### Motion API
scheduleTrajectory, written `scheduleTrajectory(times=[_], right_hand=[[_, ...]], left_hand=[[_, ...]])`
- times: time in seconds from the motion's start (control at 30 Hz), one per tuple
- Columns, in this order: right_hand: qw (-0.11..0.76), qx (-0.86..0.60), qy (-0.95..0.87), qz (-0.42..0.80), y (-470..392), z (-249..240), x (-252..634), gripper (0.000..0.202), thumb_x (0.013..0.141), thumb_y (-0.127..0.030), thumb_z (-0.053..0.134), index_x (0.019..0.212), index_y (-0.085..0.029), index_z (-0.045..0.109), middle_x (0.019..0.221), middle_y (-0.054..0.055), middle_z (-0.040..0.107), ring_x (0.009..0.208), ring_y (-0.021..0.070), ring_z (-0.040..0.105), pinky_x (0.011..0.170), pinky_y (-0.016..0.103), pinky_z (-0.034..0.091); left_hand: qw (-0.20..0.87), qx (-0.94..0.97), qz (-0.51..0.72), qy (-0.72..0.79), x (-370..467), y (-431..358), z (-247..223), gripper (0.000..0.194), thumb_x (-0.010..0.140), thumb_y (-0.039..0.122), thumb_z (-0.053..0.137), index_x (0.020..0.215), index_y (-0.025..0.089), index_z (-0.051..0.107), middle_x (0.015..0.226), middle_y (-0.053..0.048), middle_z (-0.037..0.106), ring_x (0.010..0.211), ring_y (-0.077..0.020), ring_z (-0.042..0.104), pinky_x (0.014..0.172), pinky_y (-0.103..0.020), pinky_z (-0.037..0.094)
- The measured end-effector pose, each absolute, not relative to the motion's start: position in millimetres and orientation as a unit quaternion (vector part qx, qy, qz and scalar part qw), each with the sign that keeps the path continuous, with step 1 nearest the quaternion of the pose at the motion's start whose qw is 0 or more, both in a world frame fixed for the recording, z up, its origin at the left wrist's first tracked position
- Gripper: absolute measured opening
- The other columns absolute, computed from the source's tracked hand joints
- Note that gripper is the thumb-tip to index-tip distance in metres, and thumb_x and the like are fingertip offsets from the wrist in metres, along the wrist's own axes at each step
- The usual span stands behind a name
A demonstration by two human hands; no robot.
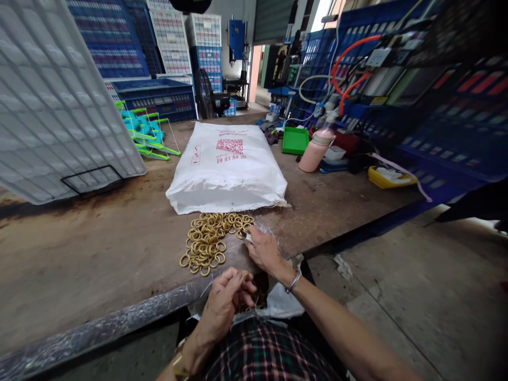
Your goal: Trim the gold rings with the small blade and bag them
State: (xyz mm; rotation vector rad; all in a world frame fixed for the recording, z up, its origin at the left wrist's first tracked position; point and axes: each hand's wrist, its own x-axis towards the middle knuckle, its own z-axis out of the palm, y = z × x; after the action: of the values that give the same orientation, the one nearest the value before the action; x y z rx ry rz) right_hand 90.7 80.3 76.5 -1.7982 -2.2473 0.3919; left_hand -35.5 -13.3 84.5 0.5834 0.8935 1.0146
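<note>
A heap of brass-coloured rings (206, 238) lies on the table in front of the white sack. At the heap's right edge, my right hand (264, 250) is closed, with a small white tool with a dark tip (246, 236) between thumb and fingers; its exact kind is unclear. My left hand (227, 296) hovers at the table's front edge, its fingers curled and pressed together. Whatever it may hold is hidden. Below my hands, an open white bag (283, 302) sits at my lap, with more rings partly visible in its shadowed mouth.
A full white sack with red print (230, 169) lies flat behind the rings. A large white crate (63, 106) stands at the left, near turquoise and green pieces (146, 132). Toward the right are a green tray (296, 141), a pink bottle (315, 151) and a yellow tray (391, 178).
</note>
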Motion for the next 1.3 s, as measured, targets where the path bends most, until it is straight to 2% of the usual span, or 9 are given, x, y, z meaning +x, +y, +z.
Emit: scheduleTrajectory(times=[0.23, 0.37, 0.5, 0.6, 0.67, 0.83, 0.97, 1.13, 1.3], right_hand=[[0.077, -0.617, -0.775, 0.115, 88.5, 73.6, 77.7, 0.018, 0.086, -0.027, 0.046, 0.104, -0.021, 0.048, 0.098, 0.007, 0.063, 0.081, 0.0185, 0.060, 0.065, 0.026, 0.035], [0.102, -0.608, -0.781, 0.105, 88.7, 70.3, 81.2, 0.019, 0.086, -0.027, 0.045, 0.104, -0.021, 0.048, 0.101, 0.007, 0.060, 0.084, 0.0180, 0.058, 0.066, 0.025, 0.035], [0.145, -0.583, -0.788, 0.138, 87.6, 68.7, 86.4, 0.019, 0.081, -0.017, 0.045, 0.098, -0.020, 0.051, 0.095, 0.005, 0.060, 0.078, 0.0160, 0.055, 0.066, 0.024, 0.034], [0.216, -0.552, -0.772, 0.230, 85.6, 69.6, 88.1, 0.011, 0.079, -0.017, 0.043, 0.081, -0.019, 0.054, 0.075, 0.001, 0.057, 0.066, 0.0134, 0.049, 0.062, 0.023, 0.033], [0.266, -0.532, -0.733, 0.329, 82.8, 71.3, 87.6, 0.011, 0.077, -0.020, 0.043, 0.071, -0.019, 0.051, 0.063, -0.002, 0.050, 0.060, 0.0113, 0.044, 0.057, 0.021, 0.032], [0.265, -0.492, -0.571, 0.601, 69.9, 78.9, 82.8, 0.006, 0.071, -0.024, 0.047, 0.067, -0.020, 0.046, 0.050, -0.010, 0.031, 0.041, 0.0057, 0.026, 0.041, 0.018, 0.020], [0.248, -0.472, -0.467, 0.706, 61.4, 85.6, 78.7, 0.011, 0.069, -0.029, 0.051, 0.074, -0.021, 0.045, 0.051, -0.012, 0.029, 0.035, 0.0033, 0.016, 0.034, 0.018, 0.013], [0.237, -0.483, -0.500, 0.679, 57.8, 85.6, 76.9, 0.018, 0.076, -0.037, 0.046, 0.073, -0.019, 0.047, 0.053, -0.009, 0.039, 0.036, 0.0038, 0.022, 0.035, 0.018, 0.015], [0.272, -0.466, -0.643, 0.543, 56.8, 84.9, 77.5, 0.025, 0.078, -0.033, 0.046, 0.060, -0.017, 0.043, 0.055, -0.006, 0.036, 0.051, 0.0063, 0.031, 0.046, 0.019, 0.024]], left_hand=[[0.806, 0.115, 0.474, 0.335, -47.8, -5.9, 81.7, 0.023, 0.069, 0.032, 0.065, 0.083, 0.016, 0.056, 0.069, -0.001, 0.059, 0.055, -0.0098, 0.052, 0.041, -0.018, 0.039], [0.823, 0.058, 0.457, 0.333, -50.9, -2.2, 78.4, 0.029, 0.069, 0.035, 0.064, 0.058, 0.013, 0.049, 0.067, -0.002, 0.055, 0.055, -0.0080, 0.051, 0.042, -0.017, 0.037], [0.791, 0.099, 0.464, 0.386, -48.8, 1.3, 79.1, 0.030, 0.066, 0.037, 0.068, 0.061, 0.015, 0.047, 0.069, -0.001, 0.054, 0.056, -0.0082, 0.051, 0.041, -0.016, 0.033], [0.698, 0.230, 0.492, 0.467, -48.3, 3.6, 79.1, 0.028, 0.069, 0.041, 0.064, 0.077, 0.017, 0.052, 0.064, 0.003, 0.052, 0.045, -0.0053, 0.041, 0.037, -0.015, 0.026], [0.596, 0.329, 0.508, 0.528, -49.8, 5.5, 77.5, 0.026, 0.072, 0.037, 0.061, 0.086, 0.018, 0.054, 0.062, 0.005, 0.050, 0.043, -0.0050, 0.037, 0.039, -0.016, 0.027], [0.428, 0.507, 0.502, 0.555, -57.2, 10.3, 72.0, 0.021, 0.075, 0.025, 0.056, 0.094, 0.018, 0.062, 0.071, 0.000, 0.059, 0.063, -0.0120, 0.053, 0.060, -0.023, 0.041], [0.383, 0.576, 0.486, 0.535, -61.6, 10.3, 71.6, 0.016, 0.077, 0.021, 0.053, 0.087, 0.019, 0.064, 0.082, -0.003, 0.066, 0.076, -0.0165, 0.059, 0.072, -0.027, 0.043], [0.381, 0.588, 0.462, 0.544, -62.4, 7.2, 73.8, 0.013, 0.080, 0.024, 0.051, 0.075, 0.018, 0.061, 0.067, 0.000, 0.060, 0.062, -0.0134, 0.054, 0.061, -0.023, 0.041], [0.425, 0.539, 0.471, 0.554, -60.5, 8.5, 77.0, 0.016, 0.079, 0.029, 0.052, 0.069, 0.017, 0.057, 0.061, 0.002, 0.053, 0.058, -0.0115, 0.047, 0.057, -0.022, 0.038]])
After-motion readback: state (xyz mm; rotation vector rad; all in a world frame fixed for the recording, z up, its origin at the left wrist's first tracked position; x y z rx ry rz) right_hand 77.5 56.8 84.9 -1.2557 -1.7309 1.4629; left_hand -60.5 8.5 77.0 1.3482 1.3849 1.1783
